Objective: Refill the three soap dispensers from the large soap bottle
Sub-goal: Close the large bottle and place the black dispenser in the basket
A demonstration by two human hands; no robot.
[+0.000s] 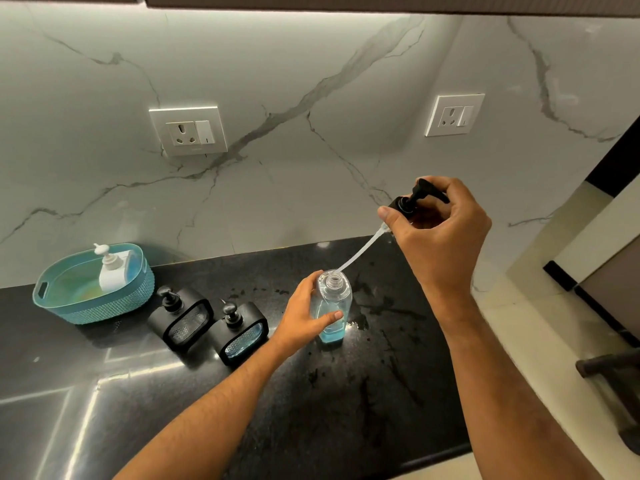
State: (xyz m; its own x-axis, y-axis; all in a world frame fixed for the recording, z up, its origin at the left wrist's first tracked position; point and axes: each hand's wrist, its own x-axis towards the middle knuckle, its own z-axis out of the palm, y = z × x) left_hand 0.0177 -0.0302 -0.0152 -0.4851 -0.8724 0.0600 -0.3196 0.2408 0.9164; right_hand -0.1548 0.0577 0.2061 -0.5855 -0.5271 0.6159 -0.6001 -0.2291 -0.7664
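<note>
Two hands: bottle [331, 306], pump [414, 199] gripped.

Two wall sockets [188, 131] [454, 114] on the marble backsplash [311, 81].

Open black countertop [363, 393] lies in front of and to the right of the clear bottle [332, 306], giving free passage there. To its left, two black dispensers [188, 318] [240, 332] stand close together, blocking that side. Behind them a teal basket [93, 296] occupies the rear left corner against the marble wall [277, 98].
</note>
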